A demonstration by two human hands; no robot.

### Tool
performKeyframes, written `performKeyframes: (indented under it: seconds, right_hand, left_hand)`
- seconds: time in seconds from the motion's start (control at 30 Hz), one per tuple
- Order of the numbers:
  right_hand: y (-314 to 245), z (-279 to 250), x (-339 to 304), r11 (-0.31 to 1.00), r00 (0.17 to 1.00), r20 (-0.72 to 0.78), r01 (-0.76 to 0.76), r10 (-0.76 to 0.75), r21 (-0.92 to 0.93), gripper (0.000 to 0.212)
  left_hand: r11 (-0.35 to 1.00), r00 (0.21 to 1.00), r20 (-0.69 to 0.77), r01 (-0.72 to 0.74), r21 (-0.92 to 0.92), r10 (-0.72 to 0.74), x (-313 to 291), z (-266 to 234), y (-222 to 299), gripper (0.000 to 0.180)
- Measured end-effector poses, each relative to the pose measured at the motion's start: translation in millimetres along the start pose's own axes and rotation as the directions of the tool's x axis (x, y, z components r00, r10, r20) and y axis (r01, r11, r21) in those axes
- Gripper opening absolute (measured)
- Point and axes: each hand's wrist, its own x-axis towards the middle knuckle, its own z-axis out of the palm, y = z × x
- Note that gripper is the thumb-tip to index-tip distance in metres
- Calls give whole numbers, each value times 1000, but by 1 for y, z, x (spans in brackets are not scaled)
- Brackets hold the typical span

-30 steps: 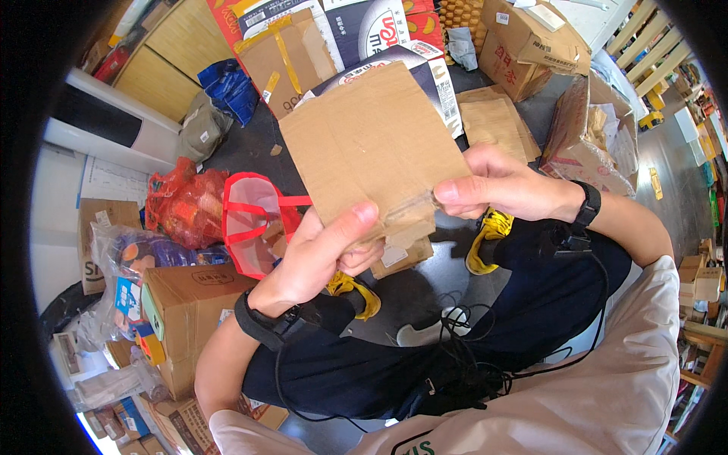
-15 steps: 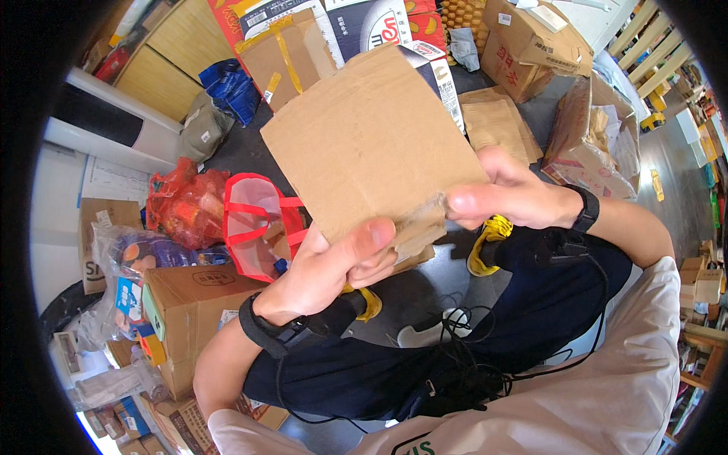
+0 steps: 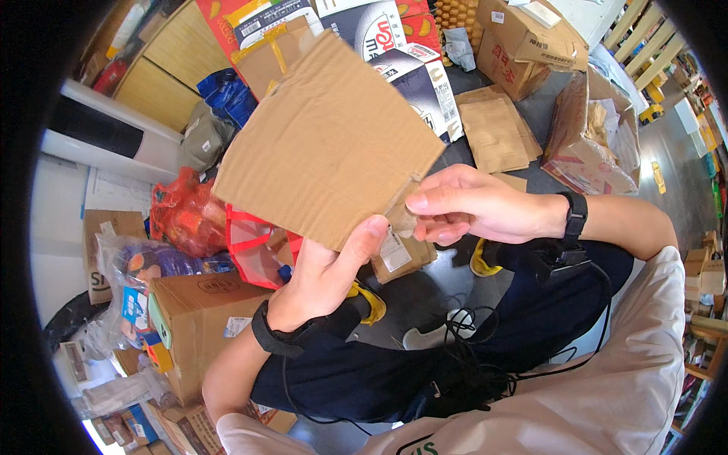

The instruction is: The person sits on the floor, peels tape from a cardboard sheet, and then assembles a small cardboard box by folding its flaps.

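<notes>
A flat brown cardboard sheet [image 3: 326,144] is held up in front of me, tilted, with one ragged corner at its lower right. My left hand [image 3: 322,277] grips the lower edge, thumb on top and fingers hidden beneath. At the torn corner, my right hand [image 3: 474,205] pinches a crumpled strip [image 3: 398,212] that looks like clear tape or torn paper. Below the sheet, partly covered by it, a smaller cardboard piece [image 3: 406,258] with a white label lies on the floor between my feet.
Stacked flat cardboard [image 3: 497,129] lies ahead on the right, beside an open carton [image 3: 595,144]. Printed boxes [image 3: 371,30] stand at the back. On the left are a red net bag [image 3: 189,212], a red-trimmed tote [image 3: 258,246] and a brown box [image 3: 208,311]. Black cables [image 3: 462,326] hang over my lap.
The cardboard sheet has moved left and turned in my hands. My right hand has shifted slightly left and down, pulling the strip at the corner and easing off the sheet's edge.
</notes>
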Motion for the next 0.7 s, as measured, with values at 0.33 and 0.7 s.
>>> performKeyframes:
  seconds: [0.33, 0.7]
  right_hand:
    - [-4, 10, 0, 930, 987, -35, 133, -154, -343, 28]
    - [-6, 21, 3, 934, 957, -99, 239, -272, -264, 31]
  left_hand:
    - [915, 978, 208, 94, -393, -11, -2, 8, -4, 31]
    - [930, 983, 168, 127, -345, -72, 2, 15, 10, 19]
